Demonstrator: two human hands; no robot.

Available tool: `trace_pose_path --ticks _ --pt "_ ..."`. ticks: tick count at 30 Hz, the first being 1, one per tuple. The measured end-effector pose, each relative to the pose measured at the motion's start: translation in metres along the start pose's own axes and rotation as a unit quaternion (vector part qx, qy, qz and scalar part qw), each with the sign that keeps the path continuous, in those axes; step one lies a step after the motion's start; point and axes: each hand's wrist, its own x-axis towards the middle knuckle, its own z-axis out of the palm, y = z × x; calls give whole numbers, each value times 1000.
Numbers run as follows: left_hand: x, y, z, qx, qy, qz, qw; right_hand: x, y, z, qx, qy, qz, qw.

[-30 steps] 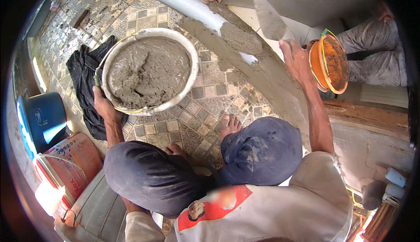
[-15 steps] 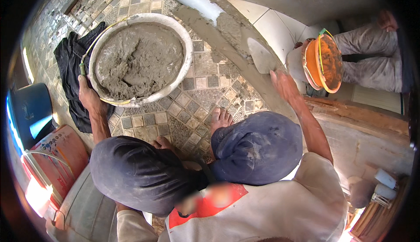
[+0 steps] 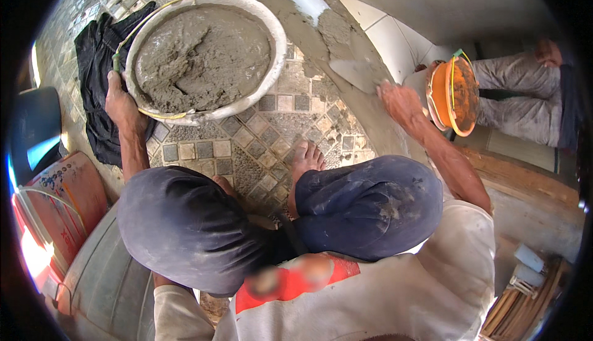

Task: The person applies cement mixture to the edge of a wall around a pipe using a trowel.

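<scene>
On the left, beyond a red bucket (image 3: 77, 193) and a crumpled black cloth (image 3: 99, 94), we curl our left hand (image 3: 123, 108) round the wire handle (image 3: 131, 34) of a round white-rimmed tub (image 3: 280, 45) full of grey mortar (image 3: 213, 57). Right of it, a trowel (image 3: 357, 74) lies against a mortar strip (image 3: 338, 35) on the floor; we clasp its hidden grip in our right hand (image 3: 400, 103), fingers closed. Farther right, near that hand, an orange bucket (image 3: 441, 88) stands before another person's legs (image 3: 519, 75).

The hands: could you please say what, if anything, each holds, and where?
Left hand: the mortar bucket, by its handle's green grip. Right hand: the trowel, behind its blade.
</scene>
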Motion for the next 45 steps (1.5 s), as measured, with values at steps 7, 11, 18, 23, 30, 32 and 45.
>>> trace_pose_path --ticks 7,11,18,23,30,32,45 --pt "0 -6 3 106 61 48 991 -30 35 -48 -108 -65 -28 992" --pt "-4 4 -4 90 58 55 993 35 29 -78 -210 69 -109 969" --pt "-16 9 18 36 55 12 998 157 11 -112 -136 117 -85 980" --pt "-13 7 10 54 41 23 997 144 3 -105 -106 12 -90 990" --pt "-18 13 11 41 43 5 998 58 -12 -54 -115 -53 -81 989" --pt "-14 9 9 78 41 16 996 36 -5 -40 -114 -92 -77 986" --pt "3 -6 -12 98 -12 68 993 51 28 -35 283 92 104 949"
